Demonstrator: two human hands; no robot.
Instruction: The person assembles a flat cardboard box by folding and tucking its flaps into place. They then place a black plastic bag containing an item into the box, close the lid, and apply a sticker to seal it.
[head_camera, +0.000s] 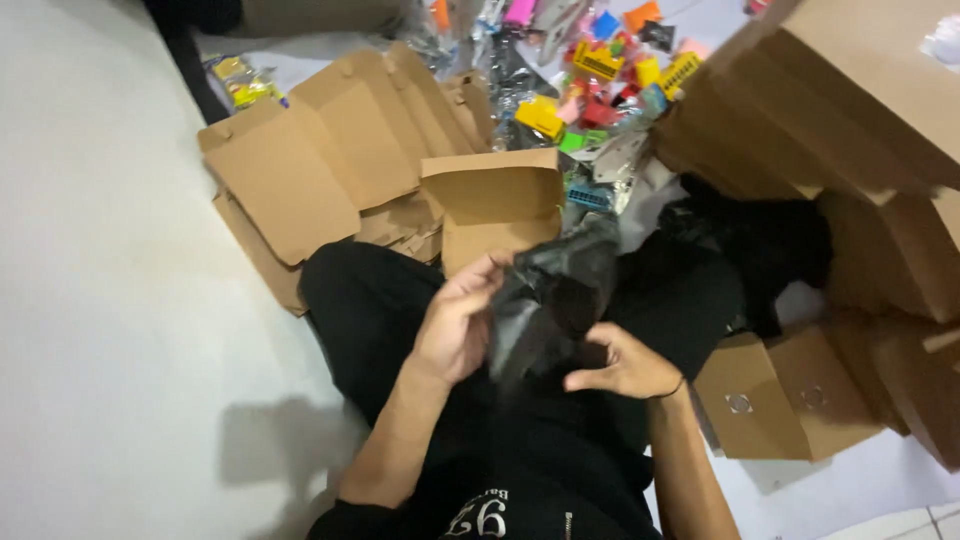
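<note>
I sit on the floor with my legs in black trousers. My left hand (458, 325) grips the left side of a black plastic bag (555, 290) held over my lap. My right hand (625, 365) pinches the bag's lower right edge. The bag is blurred and what is inside it cannot be seen. Just beyond the bag lies an open brown cardboard box (495, 200) with its lid flap raised.
Flat brown cardboard blanks (320, 150) lie in a stack at the left. Several colourful small packaged items (600, 70) are heaped at the top. Closed cardboard boxes (790, 395) and larger cartons (850, 90) stand at the right, beside a black heap (760, 240).
</note>
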